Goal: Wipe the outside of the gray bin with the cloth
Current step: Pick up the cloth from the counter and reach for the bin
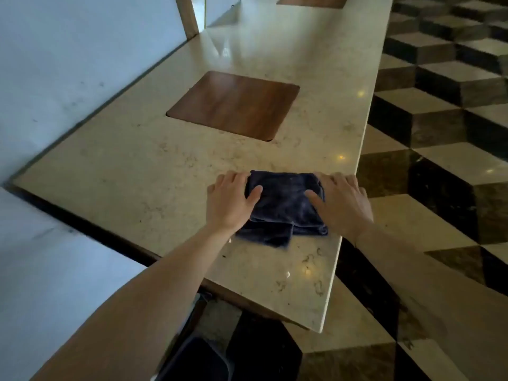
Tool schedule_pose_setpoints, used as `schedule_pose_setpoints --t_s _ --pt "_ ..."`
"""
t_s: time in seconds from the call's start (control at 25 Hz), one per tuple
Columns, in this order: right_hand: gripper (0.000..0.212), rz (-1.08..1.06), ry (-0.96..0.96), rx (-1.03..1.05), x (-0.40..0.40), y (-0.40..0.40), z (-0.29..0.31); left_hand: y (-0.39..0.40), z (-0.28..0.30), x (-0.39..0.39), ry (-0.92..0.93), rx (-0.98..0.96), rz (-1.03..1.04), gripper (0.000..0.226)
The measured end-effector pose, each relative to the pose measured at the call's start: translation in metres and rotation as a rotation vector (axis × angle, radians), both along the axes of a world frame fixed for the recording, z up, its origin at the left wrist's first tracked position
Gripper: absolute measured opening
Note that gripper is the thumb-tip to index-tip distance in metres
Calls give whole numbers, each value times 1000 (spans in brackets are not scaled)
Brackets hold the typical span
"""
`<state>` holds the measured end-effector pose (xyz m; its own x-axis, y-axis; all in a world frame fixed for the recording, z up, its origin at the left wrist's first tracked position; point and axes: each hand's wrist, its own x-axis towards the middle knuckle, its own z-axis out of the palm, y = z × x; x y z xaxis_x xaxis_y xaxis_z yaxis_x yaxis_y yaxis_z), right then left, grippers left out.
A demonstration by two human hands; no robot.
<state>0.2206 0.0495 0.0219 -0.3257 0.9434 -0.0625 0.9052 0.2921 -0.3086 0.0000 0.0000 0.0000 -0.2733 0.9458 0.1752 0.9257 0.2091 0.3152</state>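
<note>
A dark blue folded cloth lies flat on the beige marble counter, near its right edge. My left hand rests on the cloth's left side, fingers spread, thumb on the fabric. My right hand presses its right side the same way. Neither hand has lifted it. Below the counter's near end, on the floor by my left forearm, the dark rim of a bin shows; most of it is hidden by my arm and the frame edge.
A brown wooden square inset sits in the counter beyond the cloth, and a second one at the far end. A pale wall runs along the left. Patterned black and cream floor tiles lie to the right.
</note>
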Motion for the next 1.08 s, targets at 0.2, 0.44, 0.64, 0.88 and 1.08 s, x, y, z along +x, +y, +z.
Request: schedule_pose_setpoints --t_s 0.2,0.44,0.64,0.88,1.08 --pt "43 -39 -104 -74 -12 30 -15 33 -4 -4 -23 -187 32 49" --pt "33 -119 29 -59 -10 38 -13 53 0 -3 -82 -209 110 28" --pt "21 -233 319 20 -6 16 -8 40 5 -4 -379 -38 139 16" --pt "18 -300 560 146 3 -33 52 -23 66 4 -512 198 72 14" --pt "16 -294 633 283 7 -96 143 -90 155 5 -473 397 -52 18"
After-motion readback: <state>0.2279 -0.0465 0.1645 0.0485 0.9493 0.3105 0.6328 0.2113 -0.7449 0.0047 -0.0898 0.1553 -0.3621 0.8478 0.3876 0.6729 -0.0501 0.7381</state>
